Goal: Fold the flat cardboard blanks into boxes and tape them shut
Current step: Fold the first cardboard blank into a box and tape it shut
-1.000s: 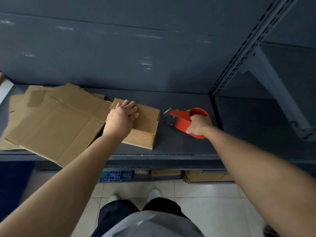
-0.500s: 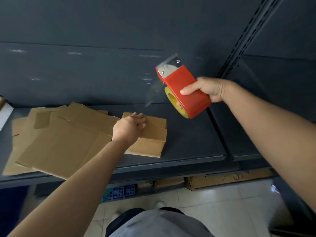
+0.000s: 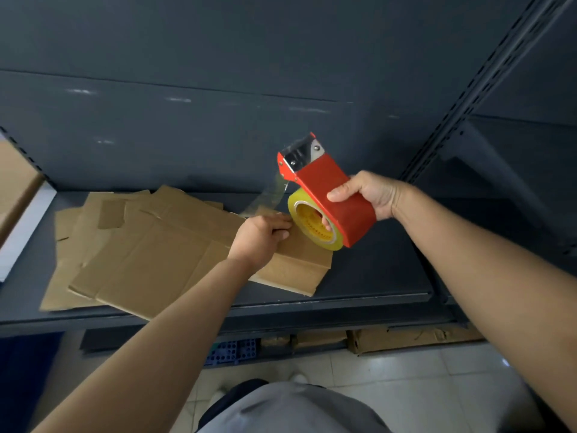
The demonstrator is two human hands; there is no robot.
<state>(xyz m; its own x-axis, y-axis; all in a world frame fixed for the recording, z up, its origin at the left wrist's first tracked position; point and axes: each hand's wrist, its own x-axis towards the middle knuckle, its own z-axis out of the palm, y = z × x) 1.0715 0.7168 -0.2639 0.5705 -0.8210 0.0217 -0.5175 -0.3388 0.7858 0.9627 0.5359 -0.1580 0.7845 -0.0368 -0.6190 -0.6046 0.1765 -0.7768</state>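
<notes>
The red tape dispenser [image 3: 331, 195] is gripped in the right fingers [image 3: 338, 194]. The folded box [image 3: 293, 264] is pinned under the left fingers [image 3: 278, 228]. The loose tape tail [image 3: 268, 195] could be folded onto itself.

Red tape dispenser [image 3: 331, 195] in right hand [image 3: 371, 195], above folded box [image 3: 296, 264].

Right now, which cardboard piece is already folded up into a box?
The small cardboard box under the left hand, at the right end of the pile. It stands up with a side wall, while the flat blanks beside it lie spread out.
</notes>
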